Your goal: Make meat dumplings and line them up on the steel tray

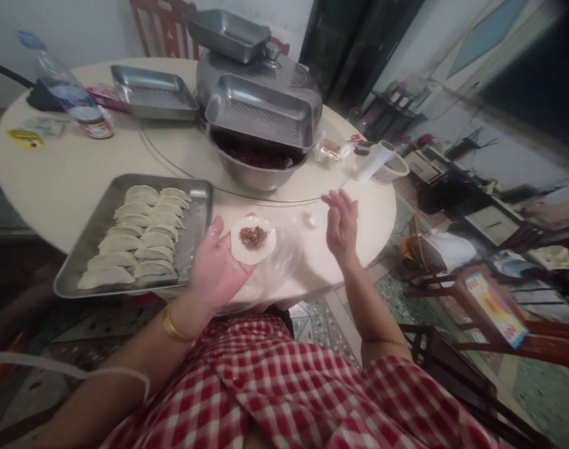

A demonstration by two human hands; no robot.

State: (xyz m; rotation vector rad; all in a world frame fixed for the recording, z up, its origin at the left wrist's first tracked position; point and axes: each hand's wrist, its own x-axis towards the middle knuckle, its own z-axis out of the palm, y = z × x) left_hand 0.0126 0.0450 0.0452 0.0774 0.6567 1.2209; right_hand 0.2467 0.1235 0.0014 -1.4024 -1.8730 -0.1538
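While the person sits at a large round cream-coloured table (69,181), the head camera looks down over a red-and-white checked cloth (275,386) that covers their lap at the bottom of the view. On the table's near left edge lies a shallow rectangular metal tray (193,231) holding two neat rows of pale folded crescent dumplings (139,237). Behind it, near the table's middle, stands a round steel bowl (256,178) of dark minced filling (259,154), with an empty rectangular steel pan (261,112) resting across its rim. A second empty steel pan (153,93) sits further back to the left.

Just right of the dumpling tray, the left hand (216,265) is turned palm up over the table's near edge. Its fingers are loosely cupped and hold a round white dough wrapper (242,249), which lies flat on them. A small spoonful of brown meat filling (253,236) sits in the wrapper's centre.

Well apart to the right, the right hand (341,227) hovers over the table with fingers spread wide, holding nothing. A small white lump of dough (307,219) lies on the table just left of it. A gold bangle (175,327) circles the left wrist.
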